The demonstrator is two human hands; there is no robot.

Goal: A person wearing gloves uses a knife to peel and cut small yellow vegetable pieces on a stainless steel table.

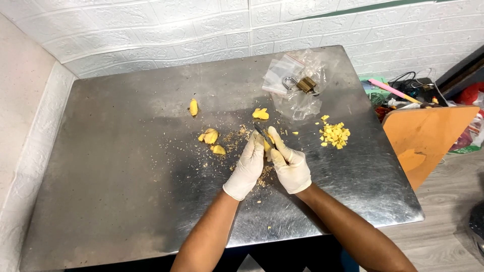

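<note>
Both my hands wear white gloves over the middle of a steel table (126, 166). My left hand (248, 168) holds a small yellow ginger piece (267, 146). My right hand (291, 165) grips a small knife (262, 133), its dark blade laid against that piece. Peeled yellow chunks (210, 136) lie just left of the hands, with another chunk (260, 114) behind them and one (193, 107) farther back left. A pile of small cut yellow bits (335, 135) sits to the right. Brown peel crumbs (237, 138) are scattered around the hands.
A clear plastic bag (297, 80) with a brass padlock (304, 84) on it lies at the back right of the table. White brick-pattern walls stand behind and to the left. An orange wooden board (428, 136) and cluttered items stand to the right beside the table.
</note>
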